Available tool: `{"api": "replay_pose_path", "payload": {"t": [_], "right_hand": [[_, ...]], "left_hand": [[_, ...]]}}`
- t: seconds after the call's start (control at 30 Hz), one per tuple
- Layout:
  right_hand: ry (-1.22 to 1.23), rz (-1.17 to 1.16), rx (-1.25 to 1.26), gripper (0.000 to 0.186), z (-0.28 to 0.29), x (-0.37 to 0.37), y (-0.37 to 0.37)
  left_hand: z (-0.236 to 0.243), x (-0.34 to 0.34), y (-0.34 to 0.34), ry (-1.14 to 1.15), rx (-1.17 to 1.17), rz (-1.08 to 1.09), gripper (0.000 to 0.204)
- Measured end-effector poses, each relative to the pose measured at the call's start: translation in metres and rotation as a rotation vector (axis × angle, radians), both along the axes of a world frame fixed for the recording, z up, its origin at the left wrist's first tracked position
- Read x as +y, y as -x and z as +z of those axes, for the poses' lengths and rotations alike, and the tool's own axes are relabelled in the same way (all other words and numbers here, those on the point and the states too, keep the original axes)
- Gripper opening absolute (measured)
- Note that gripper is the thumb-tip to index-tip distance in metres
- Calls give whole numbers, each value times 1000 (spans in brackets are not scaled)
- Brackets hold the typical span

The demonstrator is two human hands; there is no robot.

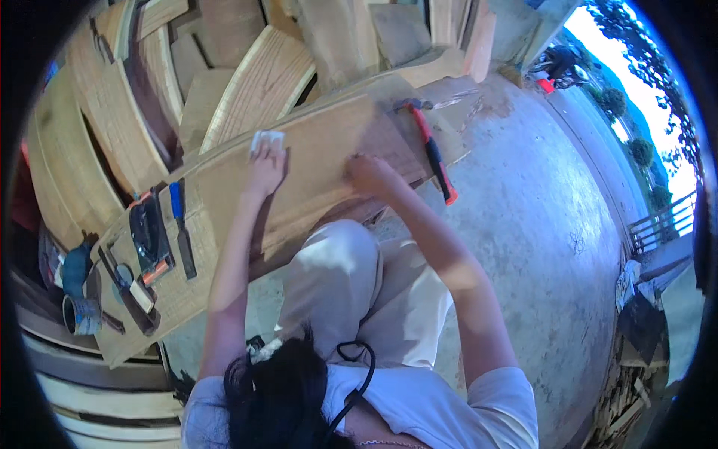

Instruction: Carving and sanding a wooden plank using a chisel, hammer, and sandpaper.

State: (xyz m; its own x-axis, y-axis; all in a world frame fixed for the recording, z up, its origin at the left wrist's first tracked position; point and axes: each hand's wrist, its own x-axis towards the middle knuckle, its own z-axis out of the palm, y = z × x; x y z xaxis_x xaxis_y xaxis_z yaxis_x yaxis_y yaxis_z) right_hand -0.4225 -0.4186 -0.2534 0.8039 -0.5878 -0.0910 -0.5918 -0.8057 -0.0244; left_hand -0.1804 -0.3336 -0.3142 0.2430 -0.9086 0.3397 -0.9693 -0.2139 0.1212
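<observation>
Before me lies a broad brown wooden board (318, 142) on the workbench, its surface lit in patches. My left hand (267, 170) rests on it with the fingers over a small white piece of cloth or paper (268, 138), pressed to the wood. To the right, my right hand (370, 176) is on the board with its fingers curled in; what they hold, if anything, is hidden. A hammer (432, 153) with a red and black handle lies beyond my right hand. Left of my left arm lies a chisel (178, 202) with a blue handle.
Beside the chisel sits a dark tool with orange parts (149, 232). A roll of tape (81, 316) stands at the bench's left end. Curved wooden planks (258, 82) lean in a stack behind. Concrete floor (535, 217) spreads right, with wood scraps (628, 404) at its edge.
</observation>
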Motion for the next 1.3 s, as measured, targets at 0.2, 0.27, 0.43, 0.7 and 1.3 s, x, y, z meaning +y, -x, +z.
{"api": "replay_pose_path", "payload": {"t": [0.2,0.27,0.43,0.7,1.3], "right_hand": [[19,1,27,54,22,-4,23],[-133,56,-70,57,26,0,14],[-347,333,-336,56,10,22,2],[-293,469,15,49,27,28,55],[-216,367,6,43,18,25,45]], "left_hand": [[43,22,96,-106,445,-326,49],[45,30,86,-114,621,-402,48],[52,58,62,239,786,-267,43],[18,116,12,97,96,407,47],[26,111,19,107,44,408,48]]}}
